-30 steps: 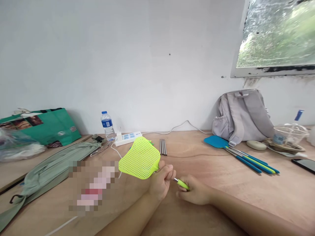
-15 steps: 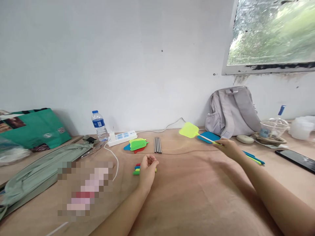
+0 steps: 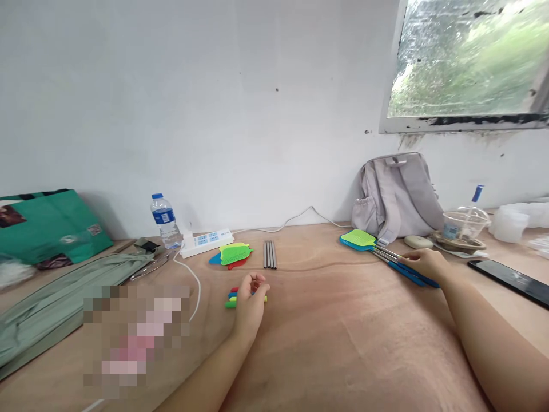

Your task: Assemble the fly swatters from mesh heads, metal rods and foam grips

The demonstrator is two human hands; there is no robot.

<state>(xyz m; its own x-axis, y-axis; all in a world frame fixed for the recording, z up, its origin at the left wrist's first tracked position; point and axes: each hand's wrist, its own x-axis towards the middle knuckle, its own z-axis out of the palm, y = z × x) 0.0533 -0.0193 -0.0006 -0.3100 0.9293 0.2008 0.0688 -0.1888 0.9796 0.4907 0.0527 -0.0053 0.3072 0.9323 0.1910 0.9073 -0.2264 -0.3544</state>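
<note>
My right hand is closed around the handle of a yellow-green fly swatter, whose mesh head lies over a blue fly swatter head. Blue handles extend below and beside my fingers. On the left, my left hand rests loosely curled, thumb and fingers apart, with nothing visible in it. Under and beside it lie short coloured handles in red, blue, yellow and green, partly hidden. Beyond are several metal rods side by side and a stack of loose swatter heads, green on top.
Along the wall stand a water bottle, a white power strip with its cable, and a grey backpack. At right are a plastic cup and a black phone. A green bag and grey-green cloth lie left.
My right hand has lowered the yellow-green fly swatter, moving its head right onto the blue one. My left hand stays by the coloured handles. The view has shifted slightly.
</note>
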